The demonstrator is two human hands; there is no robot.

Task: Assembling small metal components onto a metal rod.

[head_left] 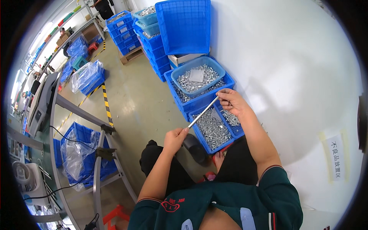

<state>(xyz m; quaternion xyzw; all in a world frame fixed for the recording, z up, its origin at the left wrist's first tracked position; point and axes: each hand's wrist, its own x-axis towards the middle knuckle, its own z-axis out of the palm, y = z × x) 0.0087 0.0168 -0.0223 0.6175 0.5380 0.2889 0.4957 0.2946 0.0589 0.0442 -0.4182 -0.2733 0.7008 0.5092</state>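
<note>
A thin silver metal rod [203,112] slants between my two hands. My left hand [175,139] is closed round its lower end, and the fingers of my right hand [232,101] pinch its upper end. Below the rod sits a divided blue bin [199,135] in front of my knees. Many small shiny metal parts [214,132] fill its two compartments. Just beyond it, a light-blue basin [177,83] of similar parts rests in a larger blue crate [180,106]; a pale square card [196,75] lies on the basin's parts.
Stacked blue crates [156,57] and an upright blue crate [184,27] stand behind the basin. A white wall [291,88] runs along my right. To the left are a metal-framed workbench [80,109], a plastic-covered blue crate [78,130], a red stool [116,214] and a white fan [28,178].
</note>
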